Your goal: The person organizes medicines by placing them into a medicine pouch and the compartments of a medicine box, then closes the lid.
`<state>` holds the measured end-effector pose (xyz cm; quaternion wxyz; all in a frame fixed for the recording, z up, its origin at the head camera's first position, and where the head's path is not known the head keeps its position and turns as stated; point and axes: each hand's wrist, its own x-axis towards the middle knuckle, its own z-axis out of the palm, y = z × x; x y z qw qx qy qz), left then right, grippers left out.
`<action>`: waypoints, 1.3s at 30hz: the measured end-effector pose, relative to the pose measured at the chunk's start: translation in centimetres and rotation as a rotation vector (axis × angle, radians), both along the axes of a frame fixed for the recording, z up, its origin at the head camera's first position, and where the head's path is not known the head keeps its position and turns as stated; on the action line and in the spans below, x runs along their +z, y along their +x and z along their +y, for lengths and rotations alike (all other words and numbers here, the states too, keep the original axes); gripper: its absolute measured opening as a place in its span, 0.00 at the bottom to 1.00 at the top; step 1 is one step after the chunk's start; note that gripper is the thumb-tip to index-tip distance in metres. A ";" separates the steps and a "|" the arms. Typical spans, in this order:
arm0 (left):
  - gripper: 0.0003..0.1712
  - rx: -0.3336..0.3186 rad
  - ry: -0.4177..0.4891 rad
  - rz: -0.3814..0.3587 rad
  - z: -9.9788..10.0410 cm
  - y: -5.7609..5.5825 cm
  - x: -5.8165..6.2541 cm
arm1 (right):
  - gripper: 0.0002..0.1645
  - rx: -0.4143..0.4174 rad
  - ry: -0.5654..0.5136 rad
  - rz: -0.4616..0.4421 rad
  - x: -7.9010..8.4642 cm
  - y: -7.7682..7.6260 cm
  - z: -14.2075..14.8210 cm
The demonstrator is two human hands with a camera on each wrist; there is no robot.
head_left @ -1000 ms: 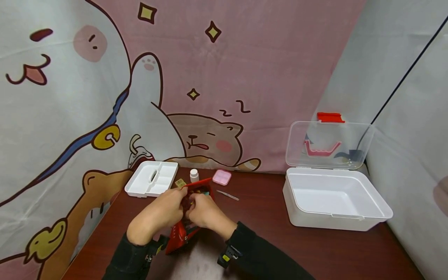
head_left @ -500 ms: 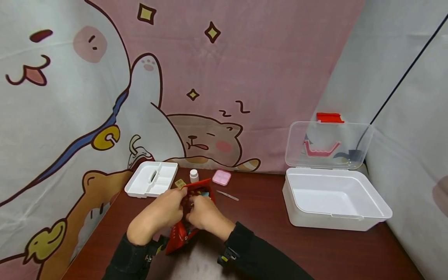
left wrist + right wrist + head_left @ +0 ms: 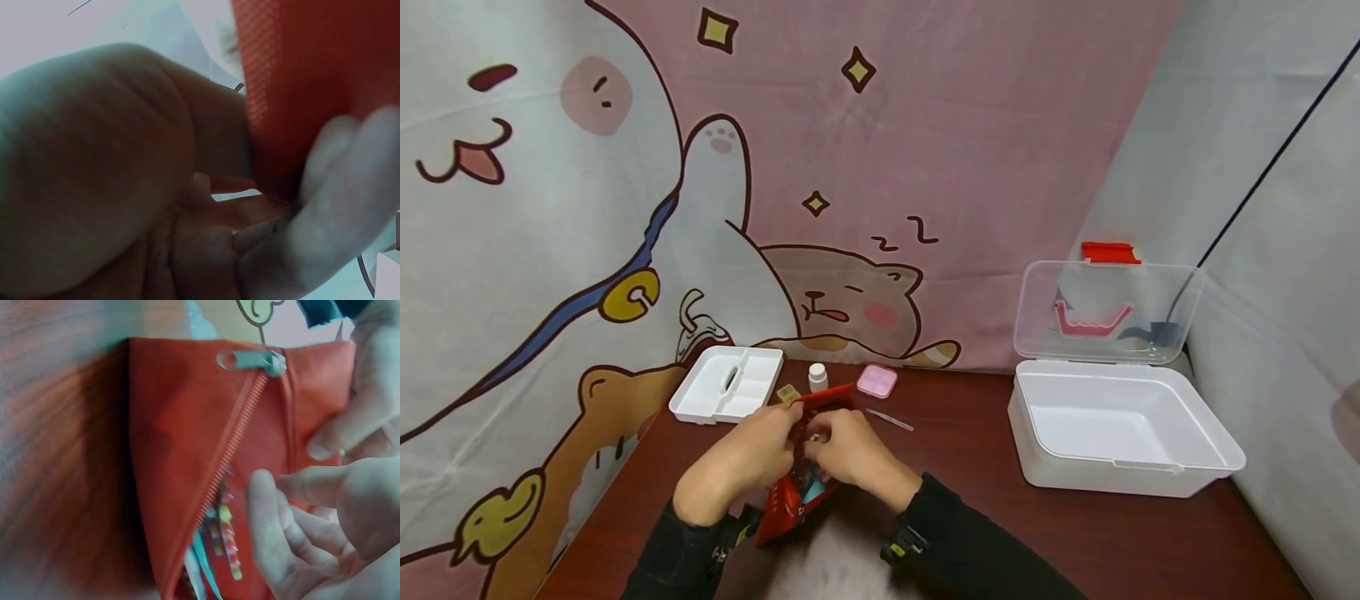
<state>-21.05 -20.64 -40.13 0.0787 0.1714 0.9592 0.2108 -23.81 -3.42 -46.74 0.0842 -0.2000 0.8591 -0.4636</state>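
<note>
Head, red pouch: sits on the table [image 3: 970, 450] before me, the red pouch [image 3: 784, 504] gaping between my hands, close in, I judge, so both can reach its mouth.
Head, left hand: my left hand [image 3: 748, 454] grips the pouch's edge, probably to steady it and keep it open.
Head, right hand: my right hand [image 3: 850, 454] is at the opening, fingers bent inward.
Head, small things: white bottle [image 3: 817, 377], pink case [image 3: 877, 381] and thin stick [image 3: 890, 419] lie beyond the pouch, seemingly kept out of my hands' way.
Head, white box: stands well apart to the right, the white box [image 3: 1127, 471] with its clear lid [image 3: 1150, 292] raised, leaving the inside reachable.
Left wrist, pouch wall: pinched between my thumb and fingers, a hold that likely stops it sagging.
Right wrist, zipper: the zipper [image 3: 240, 434] is undone; beaded strips [image 3: 228, 540] show in the gap.
Right wrist, fingertips: close together beside the strips; whether they hold anything, I cannot tell.
</note>
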 end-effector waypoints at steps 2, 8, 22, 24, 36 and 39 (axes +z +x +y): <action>0.37 0.001 -0.003 -0.005 0.0 0.0 0.1 | 0.05 0.003 -0.042 -0.032 0.5 -0.2 0.6; 0.37 0.011 -0.018 -0.007 0.0 0.0 0.2 | 0.05 -0.006 -0.075 -0.073 1.3 -1.1 2.4; 0.39 0.031 -0.019 -0.015 0.1 0.1 0.2 | 0.09 -0.140 -0.061 -0.035 2.1 -4.4 7.7; 0.39 0.034 -0.017 -0.016 0.1 0.1 0.2 | 0.08 -0.179 -0.022 -0.008 2.1 -5.0 8.2; 0.39 0.033 -0.017 -0.011 0.0 0.1 0.0 | 0.07 -0.191 0.454 0.111 -1.6 -7.9 8.4; 0.39 0.033 -0.021 -0.013 0.1 0.1 0.0 | 0.08 -0.171 0.505 0.143 -3.5 -8.8 8.7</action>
